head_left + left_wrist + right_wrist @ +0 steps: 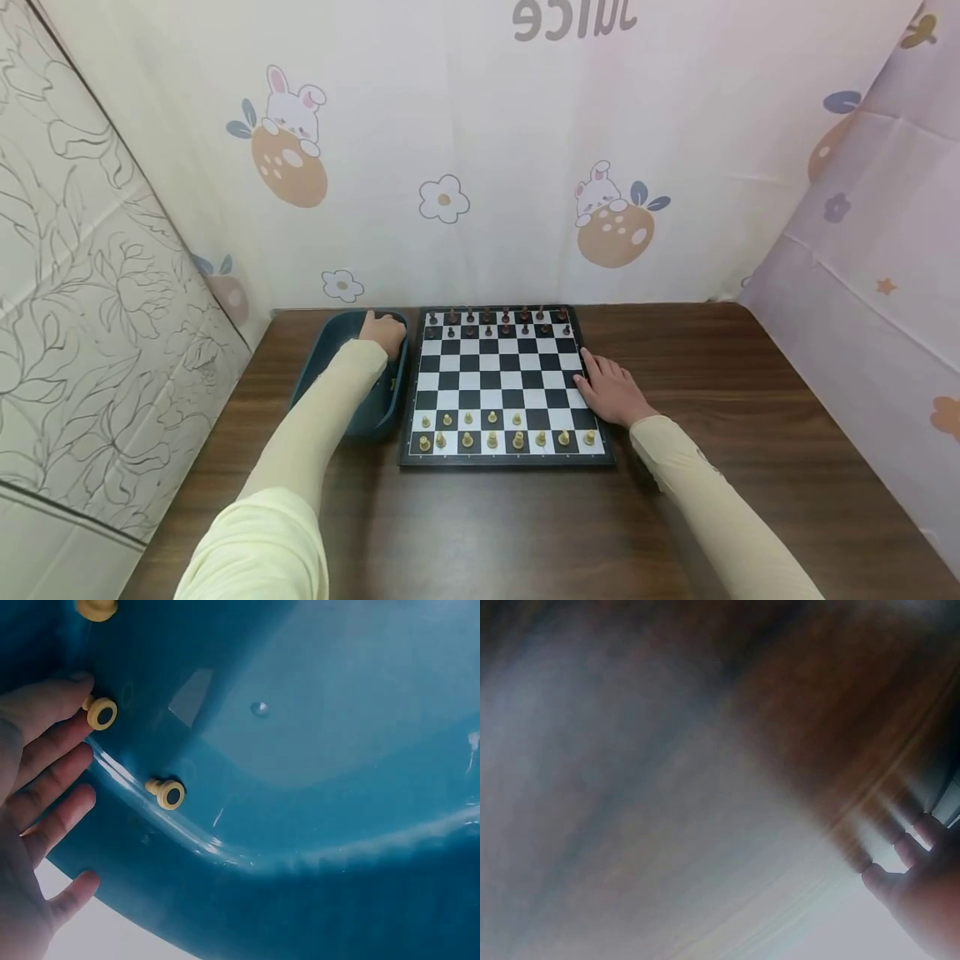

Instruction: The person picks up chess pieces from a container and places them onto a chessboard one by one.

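Note:
My left hand reaches into the blue plastic tub left of the chessboard. In the left wrist view, its thumb and forefinger pinch the narrow end of a yellow chess pawn, whose round dark base faces the camera. The other fingers are spread. Another yellow pawn lies on the tub bottom, and a third yellow piece is cut off at the top. My right hand rests on the right edge of the chessboard, its fingers stretched out.
Dark brown pieces fill two rows at the board's far side. Yellow pieces stand along the near side, with several pawns in front of them on the left. The wooden table meets a patterned curtain behind.

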`<move>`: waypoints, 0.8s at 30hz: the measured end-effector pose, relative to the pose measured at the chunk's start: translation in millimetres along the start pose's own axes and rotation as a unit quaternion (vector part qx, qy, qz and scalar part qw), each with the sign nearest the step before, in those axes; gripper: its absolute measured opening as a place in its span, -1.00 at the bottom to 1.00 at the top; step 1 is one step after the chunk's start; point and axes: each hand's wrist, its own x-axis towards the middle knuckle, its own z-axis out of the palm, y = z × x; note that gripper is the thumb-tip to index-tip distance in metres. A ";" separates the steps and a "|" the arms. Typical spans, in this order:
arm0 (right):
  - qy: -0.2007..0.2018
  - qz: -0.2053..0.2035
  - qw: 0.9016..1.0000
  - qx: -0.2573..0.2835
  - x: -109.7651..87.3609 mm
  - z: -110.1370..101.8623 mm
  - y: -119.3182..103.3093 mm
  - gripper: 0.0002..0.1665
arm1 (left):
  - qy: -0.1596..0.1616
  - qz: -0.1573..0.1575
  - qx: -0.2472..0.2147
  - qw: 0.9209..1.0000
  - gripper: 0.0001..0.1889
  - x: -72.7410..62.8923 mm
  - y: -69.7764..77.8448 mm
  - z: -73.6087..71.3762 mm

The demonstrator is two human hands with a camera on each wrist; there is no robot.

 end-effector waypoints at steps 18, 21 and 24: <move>-0.001 -0.003 1.000 0.003 0.2 4.3 -0.9 -0.20 | -0.004 0.005 -0.034 0.999 -0.92 -11.1 -11.1 -9.1; 0.002 -0.005 1.000 0.006 0.3 2.1 0.1 -0.21 | 0.001 0.009 -0.047 0.999 -0.82 -13.5 -16.1 -20.3; 0.002 -0.005 1.000 0.005 0.1 0.6 1.0 -0.21 | 0.002 0.011 -0.060 0.998 -0.76 -17.9 -20.1 -32.5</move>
